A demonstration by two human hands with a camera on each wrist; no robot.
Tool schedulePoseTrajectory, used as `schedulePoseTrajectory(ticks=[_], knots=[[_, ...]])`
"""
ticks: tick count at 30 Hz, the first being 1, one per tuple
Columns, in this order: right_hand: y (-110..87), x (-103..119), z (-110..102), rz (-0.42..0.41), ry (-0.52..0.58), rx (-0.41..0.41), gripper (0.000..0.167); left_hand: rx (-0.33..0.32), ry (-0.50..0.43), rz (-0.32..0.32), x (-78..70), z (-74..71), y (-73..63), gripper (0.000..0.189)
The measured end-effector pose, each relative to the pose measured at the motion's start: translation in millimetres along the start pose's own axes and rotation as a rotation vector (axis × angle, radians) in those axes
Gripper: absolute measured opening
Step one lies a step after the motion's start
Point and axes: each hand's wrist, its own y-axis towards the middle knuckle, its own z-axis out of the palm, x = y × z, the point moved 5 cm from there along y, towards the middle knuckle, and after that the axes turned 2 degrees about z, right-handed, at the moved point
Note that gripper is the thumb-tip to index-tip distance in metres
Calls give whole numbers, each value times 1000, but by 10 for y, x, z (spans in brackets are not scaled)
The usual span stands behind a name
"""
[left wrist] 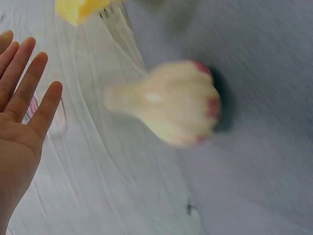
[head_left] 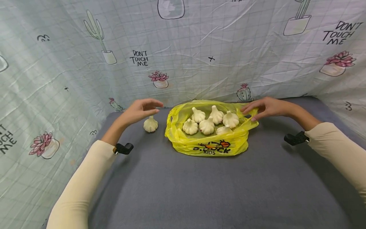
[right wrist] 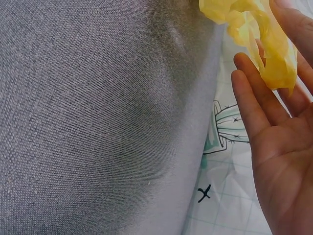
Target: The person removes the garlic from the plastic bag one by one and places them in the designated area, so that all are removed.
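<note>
In the head view my left hand [head_left: 142,109] hovers over a lone garlic bulb [head_left: 150,124] beside the bag. Its fingers are extended and hold nothing; the left wrist view shows the palm [left wrist: 19,142] apart from that bulb [left wrist: 171,105]. A yellow plastic bag [head_left: 210,144] lies with its mouth spread wide, and several garlic bulbs [head_left: 207,126] sit inside. My right hand [head_left: 270,107] is at the bag's right handle. In the right wrist view the crumpled handle [right wrist: 279,68] lies between the thumb and the loosely stretched fingers [right wrist: 249,95], without a visible pinch.
Dark grey cloth [head_left: 206,190] covers the table. Behind it and to both sides hangs a pale curtain [head_left: 188,41] printed with cacti and lettering. A black wrist camera [head_left: 124,148] juts out below the left forearm, another [head_left: 295,138] below the right.
</note>
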Motion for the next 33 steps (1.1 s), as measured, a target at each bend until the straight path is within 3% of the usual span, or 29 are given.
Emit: schedulePoseTrajectory(ticks=[5,16,21,26,33], knots=[[-14,30,5,10,-2,-1,41,108,-2,85,-273,218,178,36],[-2,26,47,76,-15,1,41,435,68,306,-841,889,549,32],[7,24,83,98,-13,11,43,549,129,347,-1013,1151,671,35],[-23,17,70,113,-22,9,45,625,158,394,-1194,1289,750,37],[-19,59,46,104,-26,13,45,721,196,410,-1229,1450,909,42]])
